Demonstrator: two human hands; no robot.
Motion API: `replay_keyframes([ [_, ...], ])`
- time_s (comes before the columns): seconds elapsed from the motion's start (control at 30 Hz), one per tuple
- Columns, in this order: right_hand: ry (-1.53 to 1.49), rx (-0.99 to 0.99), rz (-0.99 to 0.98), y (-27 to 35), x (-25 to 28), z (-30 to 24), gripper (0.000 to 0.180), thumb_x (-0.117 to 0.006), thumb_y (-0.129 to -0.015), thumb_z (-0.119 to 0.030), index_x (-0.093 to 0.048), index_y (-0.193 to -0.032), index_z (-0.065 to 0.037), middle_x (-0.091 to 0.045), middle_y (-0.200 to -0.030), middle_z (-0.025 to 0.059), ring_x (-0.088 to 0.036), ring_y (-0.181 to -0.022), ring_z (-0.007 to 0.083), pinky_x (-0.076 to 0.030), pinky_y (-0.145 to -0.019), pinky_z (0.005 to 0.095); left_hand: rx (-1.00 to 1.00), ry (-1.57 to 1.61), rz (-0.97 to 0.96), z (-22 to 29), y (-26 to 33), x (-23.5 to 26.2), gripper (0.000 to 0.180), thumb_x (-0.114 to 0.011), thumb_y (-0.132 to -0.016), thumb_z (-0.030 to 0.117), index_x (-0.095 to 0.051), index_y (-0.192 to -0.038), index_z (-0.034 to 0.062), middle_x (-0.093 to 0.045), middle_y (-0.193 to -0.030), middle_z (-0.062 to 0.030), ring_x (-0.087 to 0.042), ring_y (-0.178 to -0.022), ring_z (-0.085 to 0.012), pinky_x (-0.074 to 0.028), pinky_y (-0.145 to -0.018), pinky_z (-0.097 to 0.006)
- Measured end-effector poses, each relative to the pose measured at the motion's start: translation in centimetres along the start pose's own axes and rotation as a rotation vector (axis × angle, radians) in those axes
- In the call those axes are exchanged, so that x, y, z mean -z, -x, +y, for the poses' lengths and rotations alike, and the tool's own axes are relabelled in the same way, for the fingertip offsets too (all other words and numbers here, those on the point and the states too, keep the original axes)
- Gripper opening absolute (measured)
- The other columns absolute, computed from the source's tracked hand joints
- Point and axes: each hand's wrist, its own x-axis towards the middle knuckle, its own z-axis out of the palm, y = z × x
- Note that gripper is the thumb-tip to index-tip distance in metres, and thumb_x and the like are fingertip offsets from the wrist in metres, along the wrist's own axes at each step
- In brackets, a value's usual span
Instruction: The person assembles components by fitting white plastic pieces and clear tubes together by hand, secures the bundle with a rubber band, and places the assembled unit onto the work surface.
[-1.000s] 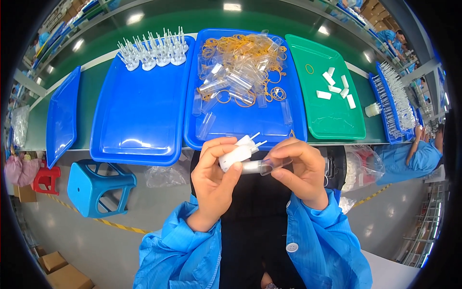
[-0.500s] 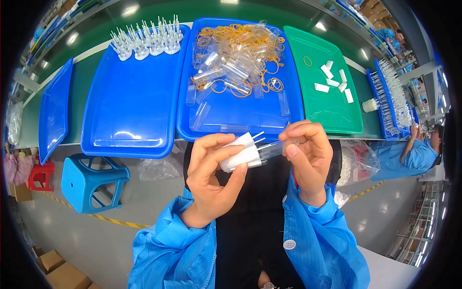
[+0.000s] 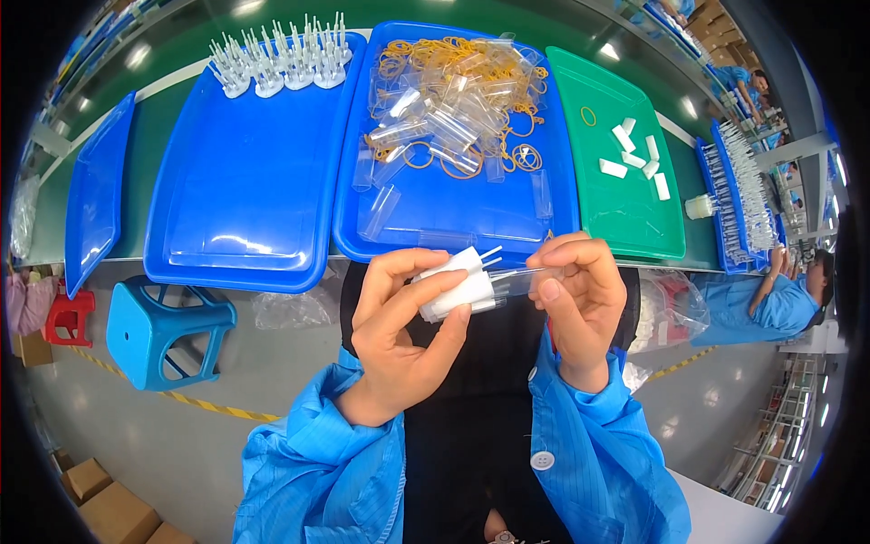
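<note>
Surface (image 3: 136, 199): green, running across beyond the person, carrying the trays.
Middle blue tray (image 3: 462, 207): a heap of clear sleeves (image 3: 449, 127) and yellow rubber bands (image 3: 399, 62) in its far part, a few sleeves lying nearer.
Left blue tray (image 3: 245, 172): stemmed white pieces (image 3: 317, 63) standing upright along the far end.
Green tray (image 3: 625, 218): right of the middle one, set at a slant.
Blue stool (image 3: 149, 340): on the floor, left of the hands.
Left hand (image 3: 399, 322): fingers clamped around a white bundle, thumb underneath.
Right hand (image 3: 580, 308): fingers pinched together on the right end of a clear tube.
White bundle (image 3: 471, 288): in the left hand, just short of the middle blue tray, thin white stems pointing right.
Clear tube (image 3: 518, 283): between the hands, reaching the bundle; cannot tell whether it encloses a piece.
Small white blocks (image 3: 613, 168): scattered in the green tray.
Single band (image 3: 588, 116): left of those blocks.
</note>
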Motion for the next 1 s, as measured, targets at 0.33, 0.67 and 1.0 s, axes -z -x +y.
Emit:
replay_keyframes([
  [0.33,0.013,0.030,0.005,0.1,0.1,0.3,0.020,-0.059,-0.086,0.005,-0.052,-0.105,0.006,-0.056,-0.103,0.0145,-0.056,-0.077,0.0105,-0.048,-0.066,0.0221,-0.044,-0.064,-0.053,0.1,-0.2,0.2,0.027,-0.070,-0.072,-0.005,-0.069,-0.098,-0.0012,-0.057,-0.107,-0.0150,-0.061,-0.091,-0.0227,-0.050,-0.075,-0.029],
  [0.67,-0.032,-0.054,0.015,0.1,-0.6,0.7,0.027,-0.060,-0.087,0.006,-0.049,-0.111,0.004,-0.060,-0.104,0.0130,-0.059,-0.081,0.0107,-0.050,-0.071,0.0223,-0.003,0.036,-0.032,-0.2,-0.1,-0.8,0.029,-0.070,-0.074,-0.003,-0.068,-0.103,-0.0016,-0.057,-0.109,-0.0151,-0.060,-0.096,-0.0240,-0.050,-0.079,-0.030],
  [1.0,0.450,0.216,0.242,-0.1,-4.3,2.2,0.080,-0.082,-0.062,-0.008,-0.038,-0.128,0.003,-0.049,-0.127,0.0203,-0.051,-0.117,0.0269,-0.041,-0.099,0.0385,-0.427,-0.358,0.003,-1.3,-0.5,-2.3,0.044,-0.073,-0.072,-0.007,-0.063,-0.114,-0.0025,-0.055,-0.116,-0.0188,-0.060,-0.107,-0.0412,-0.055,-0.087,-0.043],
])
